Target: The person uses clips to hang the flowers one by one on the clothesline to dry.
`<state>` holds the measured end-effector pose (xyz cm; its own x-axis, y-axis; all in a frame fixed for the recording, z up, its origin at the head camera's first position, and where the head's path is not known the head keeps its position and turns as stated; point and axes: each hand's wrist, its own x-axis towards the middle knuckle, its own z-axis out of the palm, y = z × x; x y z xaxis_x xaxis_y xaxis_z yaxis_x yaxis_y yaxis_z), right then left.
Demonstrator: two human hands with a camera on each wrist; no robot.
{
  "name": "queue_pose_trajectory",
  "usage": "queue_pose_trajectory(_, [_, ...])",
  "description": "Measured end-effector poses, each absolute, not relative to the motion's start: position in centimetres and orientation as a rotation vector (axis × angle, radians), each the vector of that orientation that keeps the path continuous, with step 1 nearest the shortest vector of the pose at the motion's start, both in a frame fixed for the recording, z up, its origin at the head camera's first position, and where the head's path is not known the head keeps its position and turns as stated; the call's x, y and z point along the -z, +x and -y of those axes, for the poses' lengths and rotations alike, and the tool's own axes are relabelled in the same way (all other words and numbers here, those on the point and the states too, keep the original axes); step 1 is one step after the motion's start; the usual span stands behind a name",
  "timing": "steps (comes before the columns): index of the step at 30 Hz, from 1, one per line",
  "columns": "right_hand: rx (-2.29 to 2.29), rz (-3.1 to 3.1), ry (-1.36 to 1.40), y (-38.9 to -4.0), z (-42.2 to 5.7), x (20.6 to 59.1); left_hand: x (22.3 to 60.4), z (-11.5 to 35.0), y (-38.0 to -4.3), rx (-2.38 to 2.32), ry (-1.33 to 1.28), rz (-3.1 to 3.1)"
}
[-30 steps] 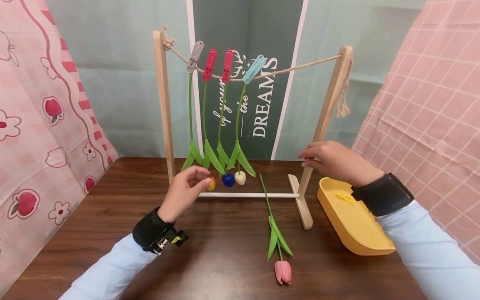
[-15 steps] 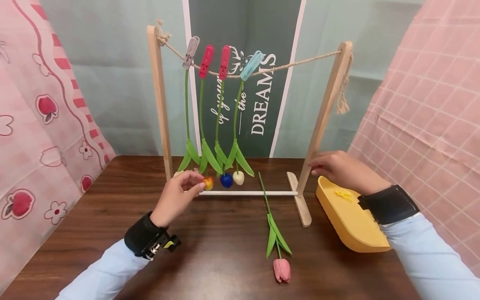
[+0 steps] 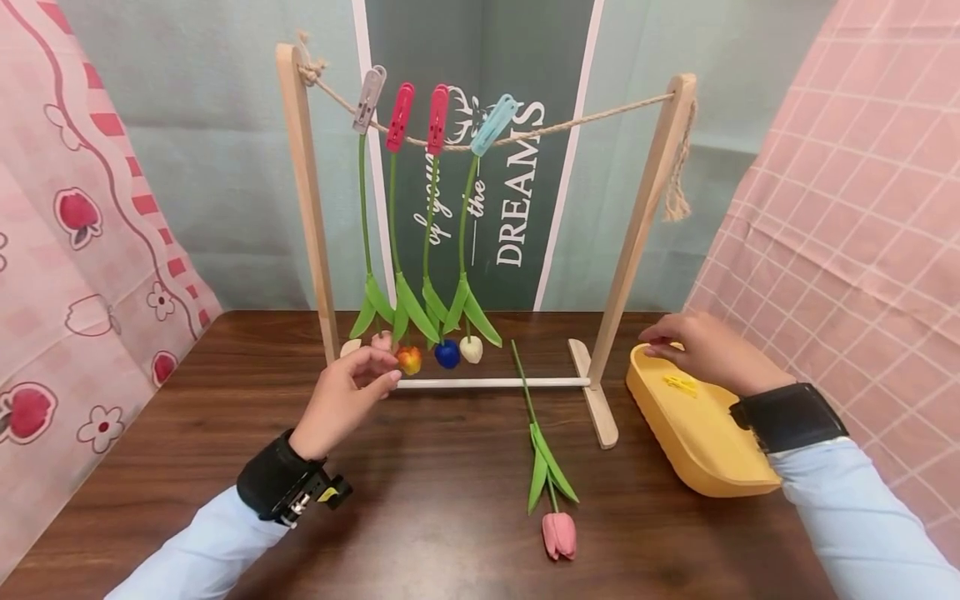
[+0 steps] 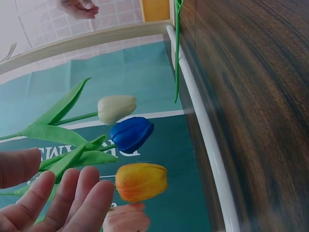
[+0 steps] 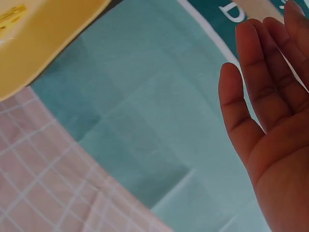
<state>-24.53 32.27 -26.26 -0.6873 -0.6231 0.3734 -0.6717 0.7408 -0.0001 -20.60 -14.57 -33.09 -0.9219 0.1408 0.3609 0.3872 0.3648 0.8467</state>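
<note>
Tulips hang head down from a rope [image 3: 570, 125]: an orange one [image 3: 408, 360], a blue one [image 3: 447, 354] and a white one [image 3: 471, 350]. A pale pink bloom [image 3: 381, 340] and a cream one [image 3: 351, 346] sit behind my left hand [image 3: 341, 396], partly hidden. That hand's fingers are loosely bent beside the orange tulip and hold nothing. My right hand [image 3: 708, 354], holding nothing, hovers over the far end of a yellow tray [image 3: 693, 450]. Yellow clothespins [image 3: 680, 384] lie in the tray. A pink tulip [image 3: 558, 535] lies on the table, its stem pointing toward the rack.
A wooden rack [image 3: 637, 242] carries the rope, with a white bar [image 3: 491, 383] low across it. Clipped along the rope are a grey clothespin [image 3: 369, 100], two red ones and a light blue clothespin [image 3: 495, 125]. Pink cloths flank the dark wooden table [image 3: 420, 500].
My right hand has moved right and down, from beside the rack's right post to over the tray. My left hand has drawn slightly away from the orange tulip; the view has shifted a little.
</note>
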Motion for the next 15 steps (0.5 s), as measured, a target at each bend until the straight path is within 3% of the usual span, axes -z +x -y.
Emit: queue_pose_trajectory(15, [-0.346, 2.871, 0.712, -25.1, -36.4, 29.3, 34.0, 15.6, -20.0, 1.579, -0.366, 2.486])
